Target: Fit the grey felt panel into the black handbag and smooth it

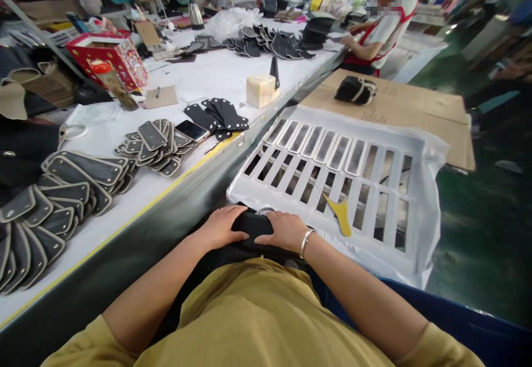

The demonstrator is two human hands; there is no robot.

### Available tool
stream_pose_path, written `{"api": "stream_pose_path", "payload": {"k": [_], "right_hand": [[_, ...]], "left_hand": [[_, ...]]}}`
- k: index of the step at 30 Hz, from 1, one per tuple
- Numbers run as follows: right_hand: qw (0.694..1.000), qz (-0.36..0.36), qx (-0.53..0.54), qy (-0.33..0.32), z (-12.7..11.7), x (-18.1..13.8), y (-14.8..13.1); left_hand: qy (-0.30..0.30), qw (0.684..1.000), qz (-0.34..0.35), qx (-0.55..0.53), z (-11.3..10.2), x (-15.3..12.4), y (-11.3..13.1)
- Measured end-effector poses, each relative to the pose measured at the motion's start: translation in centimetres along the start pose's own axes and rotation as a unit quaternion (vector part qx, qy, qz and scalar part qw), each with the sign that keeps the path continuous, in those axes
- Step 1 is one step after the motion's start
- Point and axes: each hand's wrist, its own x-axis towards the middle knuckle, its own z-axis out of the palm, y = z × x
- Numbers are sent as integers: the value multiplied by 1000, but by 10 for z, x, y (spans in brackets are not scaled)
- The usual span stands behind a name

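My left hand (222,228) and my right hand (288,233) are closed on a flat black piece (252,227) from its two sides, close to my waist. Their thumbs press on its near face, and the fingers go behind it. A silver bangle circles my right wrist. Beyond the hands lies a white slotted tray (286,198). Along its far row rest several grey panels with pale borders (328,146). A yellow forked piece (341,214) lies on the tray, nearest to my right hand.
On the white table (183,87) at left lie fanned stacks of grey pale-edged pieces (89,173), a phone (192,130), black studded pieces (220,113) and a cream block (260,90). Cardboard (415,112) bearing a black bundle (355,90) lies past the tray. A co-worker (380,37) stands beyond.
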Motion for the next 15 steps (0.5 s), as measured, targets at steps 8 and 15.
{"api": "stream_pose_path", "payload": {"k": [8,15], "right_hand": [[999,29,28,-12,-9,-37,48],[942,46,333,-6,9,-71,97]], "left_hand": [[13,993,-49,-107,3,-6,-9],[11,944,-122,-307,4,-9,-22]]}}
